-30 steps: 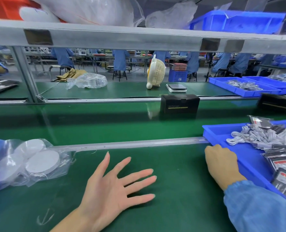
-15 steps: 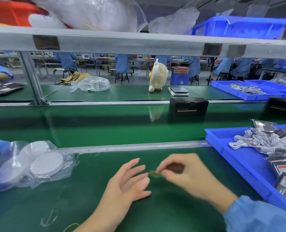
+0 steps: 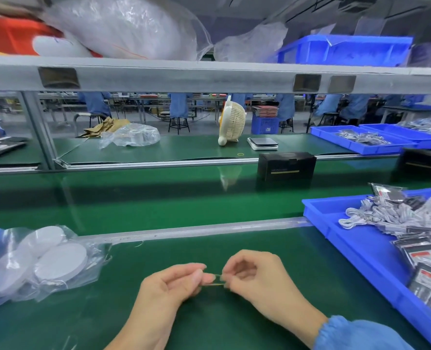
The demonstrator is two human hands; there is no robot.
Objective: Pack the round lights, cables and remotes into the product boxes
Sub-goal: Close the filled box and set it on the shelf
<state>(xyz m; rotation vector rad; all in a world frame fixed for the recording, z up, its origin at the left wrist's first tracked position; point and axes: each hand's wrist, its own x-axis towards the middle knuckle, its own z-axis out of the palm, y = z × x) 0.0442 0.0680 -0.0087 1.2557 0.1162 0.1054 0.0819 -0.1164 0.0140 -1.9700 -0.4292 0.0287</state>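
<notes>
My left hand [image 3: 170, 282] and my right hand [image 3: 256, 280] meet over the green mat near the front edge. Between their fingertips they pinch a small yellowish rubber band [image 3: 215, 280], stretched a little. White round lights [image 3: 58, 260] lie in a clear plastic bag at the left. A blue tray [image 3: 361, 246] at the right holds white coiled cables [image 3: 391, 213] and bagged remotes [image 3: 426, 253]. A black product box [image 3: 286, 166] stands on the conveyor belt beyond.
A second black box [image 3: 424, 164] sits at the far right of the belt. Across the belt are a cream desk fan [image 3: 232, 120], a small scale [image 3: 262, 143], more blue trays [image 3: 361, 141] and a plastic bag [image 3: 131, 135]. A shelf rail [image 3: 209, 74] runs overhead.
My right hand left the blue tray's edge and came to the middle. My left hand, first spread flat on the mat, rose to meet it, and both now pinch the rubber band.
</notes>
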